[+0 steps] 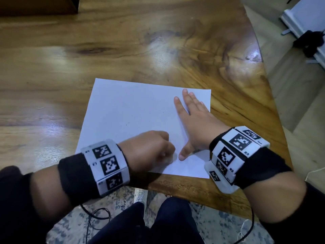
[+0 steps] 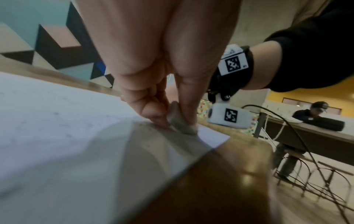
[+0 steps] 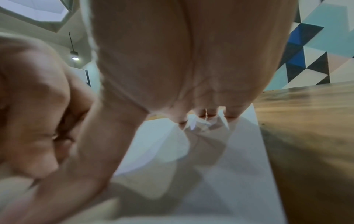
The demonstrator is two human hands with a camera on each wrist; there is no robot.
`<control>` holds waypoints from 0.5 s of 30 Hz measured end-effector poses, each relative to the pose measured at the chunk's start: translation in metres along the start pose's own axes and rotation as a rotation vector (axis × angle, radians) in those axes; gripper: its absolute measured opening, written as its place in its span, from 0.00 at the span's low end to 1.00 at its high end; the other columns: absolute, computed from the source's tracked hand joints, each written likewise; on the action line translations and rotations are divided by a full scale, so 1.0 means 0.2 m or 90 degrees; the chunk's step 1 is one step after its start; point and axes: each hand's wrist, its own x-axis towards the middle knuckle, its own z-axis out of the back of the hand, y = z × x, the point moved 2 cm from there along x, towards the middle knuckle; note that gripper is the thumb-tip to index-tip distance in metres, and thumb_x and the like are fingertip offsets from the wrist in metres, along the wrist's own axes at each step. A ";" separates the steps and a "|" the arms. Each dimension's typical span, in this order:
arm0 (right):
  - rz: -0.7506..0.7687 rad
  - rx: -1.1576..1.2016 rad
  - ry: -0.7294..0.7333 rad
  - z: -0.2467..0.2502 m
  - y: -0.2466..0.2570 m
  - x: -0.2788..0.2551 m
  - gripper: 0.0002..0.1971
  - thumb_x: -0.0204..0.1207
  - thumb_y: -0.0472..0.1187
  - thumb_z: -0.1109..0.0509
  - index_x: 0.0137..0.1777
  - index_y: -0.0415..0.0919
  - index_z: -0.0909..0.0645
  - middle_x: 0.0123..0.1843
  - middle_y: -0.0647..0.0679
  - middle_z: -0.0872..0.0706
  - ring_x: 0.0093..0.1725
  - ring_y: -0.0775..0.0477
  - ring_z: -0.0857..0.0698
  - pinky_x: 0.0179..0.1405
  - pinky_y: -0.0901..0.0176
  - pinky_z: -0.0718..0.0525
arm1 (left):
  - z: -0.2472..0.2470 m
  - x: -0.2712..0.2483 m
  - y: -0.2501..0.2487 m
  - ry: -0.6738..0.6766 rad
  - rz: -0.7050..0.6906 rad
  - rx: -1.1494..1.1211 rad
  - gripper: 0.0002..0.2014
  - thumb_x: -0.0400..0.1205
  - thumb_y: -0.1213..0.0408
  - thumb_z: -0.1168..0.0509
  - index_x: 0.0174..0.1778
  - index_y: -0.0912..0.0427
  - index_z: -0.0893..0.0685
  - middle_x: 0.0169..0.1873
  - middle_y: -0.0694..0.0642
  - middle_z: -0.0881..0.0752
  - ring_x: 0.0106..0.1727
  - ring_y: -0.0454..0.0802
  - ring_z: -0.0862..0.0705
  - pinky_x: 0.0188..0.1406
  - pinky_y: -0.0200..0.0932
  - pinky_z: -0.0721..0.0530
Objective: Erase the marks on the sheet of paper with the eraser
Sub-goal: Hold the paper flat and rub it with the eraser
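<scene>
Eraser (image 2: 181, 121) mostly hidden in left hand (image 1: 149, 150), marks faint.

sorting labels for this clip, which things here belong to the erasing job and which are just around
Job:
eraser, pinched by left hand
sheet of paper
right hand, flat on it

Around:
wooden table
black cables

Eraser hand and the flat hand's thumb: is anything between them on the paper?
Nothing: the head view shows only bare paper between the left hand, pinching the eraser, and the right hand's thumb.
</scene>
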 end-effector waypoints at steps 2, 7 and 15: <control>-0.001 0.000 -0.001 0.00 0.00 0.01 0.77 0.51 0.63 0.17 0.79 0.41 0.78 0.78 0.39 0.82 0.78 0.42 0.77 0.81 0.48 0.66 | 0.06 0.05 0.04 -0.034 0.011 0.014 0.09 0.74 0.58 0.36 0.38 0.58 0.13 0.38 0.61 0.15 0.39 0.60 0.17 0.39 0.42 0.24; 0.000 -0.006 -0.004 -0.01 0.00 0.01 0.77 0.50 0.64 0.17 0.79 0.41 0.78 0.78 0.39 0.82 0.79 0.41 0.77 0.81 0.49 0.66 | 0.09 0.10 0.08 -0.162 0.026 -0.001 0.11 0.73 0.56 0.38 0.36 0.59 0.15 0.34 0.58 0.19 0.37 0.61 0.18 0.37 0.41 0.25; 0.003 -0.005 -0.008 -0.01 0.00 0.00 0.77 0.51 0.64 0.18 0.79 0.41 0.78 0.78 0.39 0.82 0.79 0.42 0.77 0.80 0.49 0.67 | 0.11 0.15 0.08 -0.155 0.048 0.021 0.06 0.74 0.64 0.34 0.41 0.60 0.13 0.39 0.62 0.16 0.42 0.62 0.17 0.42 0.44 0.22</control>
